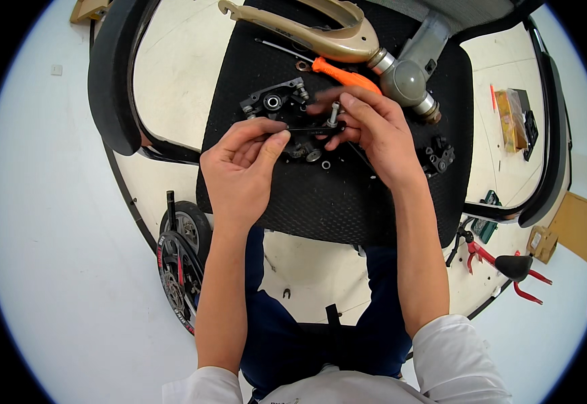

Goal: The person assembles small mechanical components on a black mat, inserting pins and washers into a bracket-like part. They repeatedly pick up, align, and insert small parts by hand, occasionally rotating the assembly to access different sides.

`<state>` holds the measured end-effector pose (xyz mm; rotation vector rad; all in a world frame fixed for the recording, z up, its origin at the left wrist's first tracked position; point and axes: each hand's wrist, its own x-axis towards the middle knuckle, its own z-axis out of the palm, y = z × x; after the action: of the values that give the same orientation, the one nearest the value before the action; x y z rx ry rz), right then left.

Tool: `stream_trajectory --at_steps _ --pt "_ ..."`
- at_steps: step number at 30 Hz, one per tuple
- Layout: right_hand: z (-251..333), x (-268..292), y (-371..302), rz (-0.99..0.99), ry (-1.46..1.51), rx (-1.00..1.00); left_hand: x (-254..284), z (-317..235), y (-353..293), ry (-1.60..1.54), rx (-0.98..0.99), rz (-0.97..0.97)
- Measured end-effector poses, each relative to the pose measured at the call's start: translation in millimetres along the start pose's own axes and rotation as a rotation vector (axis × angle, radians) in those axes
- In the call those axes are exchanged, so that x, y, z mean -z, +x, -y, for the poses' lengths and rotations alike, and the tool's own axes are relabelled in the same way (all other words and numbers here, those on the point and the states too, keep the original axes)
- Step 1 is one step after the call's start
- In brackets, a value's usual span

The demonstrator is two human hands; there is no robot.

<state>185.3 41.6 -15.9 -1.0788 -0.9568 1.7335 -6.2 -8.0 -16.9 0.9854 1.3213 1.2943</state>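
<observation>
Over the black mesh seat of an office chair [347, 202], both of the person's hands meet around a thin black flat bar [307, 129]. Left hand [243, 168] has thumb and forefinger pinched together on the left end of that bar, the other fingers curled loosely under. Right hand [371, 131] closes on the right end, its fingertips gathered round a short silver bolt [333, 114] that stands upright through the bar. The bar lies roughly level, held just above the seat.

Just beyond the hands, a black metal bracket with a round bearing [273, 101] rests on the mesh. Small washers and nuts [315, 156] lie scattered under the bar. Farther off, an orange-handled screwdriver [344, 75] lies slantwise, its blade pointing left, near a gold-coloured frame piece [327, 37] that joins a grey tube fitting [408, 77]. To the right of the right hand, another small black part [440, 156] sits on the seat.

On the floor at the near left stands a small wheel with a black tyre [179, 269]. At the near right lie red-handled pliers [508, 269], well apart from the hands. At the far right, a yellowish packet [510, 118] lies on the pale floor beside the chair's armrest [552, 135].
</observation>
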Motion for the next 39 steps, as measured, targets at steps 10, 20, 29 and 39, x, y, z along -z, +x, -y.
stream_trajectory --at_steps 10,20,29,39 --pt "-2.1 -1.7 -1.7 -0.022 -0.106 0.001 0.4 -1.2 -0.4 -0.040 0.028 -0.006" --pt "-12.9 -1.8 0.0 -0.060 -0.208 0.057 0.1 -4.5 -0.9 0.103 -0.019 0.021" --pt "-0.1 3.8 -3.3 0.098 -0.204 0.016 3.2 -4.7 -3.7 0.481 -0.207 0.093" --pt "4.4 -5.5 -4.7 0.057 -0.153 0.006 -2.4 -8.3 -8.2 0.616 -0.291 0.125"
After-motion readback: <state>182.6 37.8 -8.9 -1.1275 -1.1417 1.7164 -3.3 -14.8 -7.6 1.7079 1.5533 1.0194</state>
